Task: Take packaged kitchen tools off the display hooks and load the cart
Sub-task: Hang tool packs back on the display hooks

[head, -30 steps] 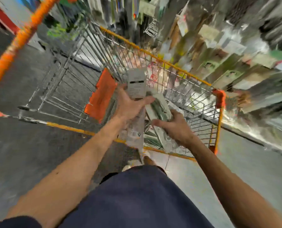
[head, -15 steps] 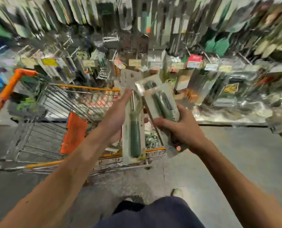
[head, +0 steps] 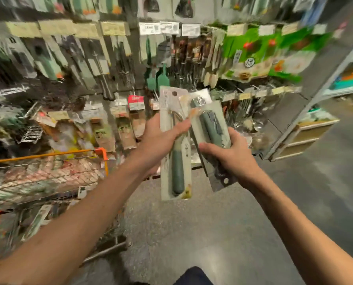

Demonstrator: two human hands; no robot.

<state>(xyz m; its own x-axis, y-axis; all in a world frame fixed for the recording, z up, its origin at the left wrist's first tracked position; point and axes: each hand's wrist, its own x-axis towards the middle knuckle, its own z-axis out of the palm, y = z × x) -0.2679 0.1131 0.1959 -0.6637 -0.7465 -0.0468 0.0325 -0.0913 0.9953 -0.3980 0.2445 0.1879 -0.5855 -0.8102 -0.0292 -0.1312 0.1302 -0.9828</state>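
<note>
My left hand (head: pixel 159 140) grips a tall card-backed package (head: pixel 176 177) with a dark green handled kitchen tool, held upright in front of me. My right hand (head: pixel 231 157) holds a second packaged tool (head: pixel 209 122) with a grey-green handle, tilted and overlapping the first package's right edge. The wire cart (head: pixel 48 173) with an orange rim stands at the lower left, some goods lying in it. The display wall of hooks (head: pixel 114 64) with hanging packaged tools fills the view behind both hands. The picture is blurred by motion.
Grey floor (head: pixel 192 233) stretches below and to the right. A shelf unit's metal post (head: pixel 307 103) slants at the right, with low wooden shelving (head: pixel 307 136) beside it. Price tags line the hook rows. My dark trouser leg (head: pixel 192 277) shows at the bottom.
The view has swung right and up, away from the cart toward the display wall. Both hands kept their packages and rose in front of the hooks; the cart slid to the lower left.
</note>
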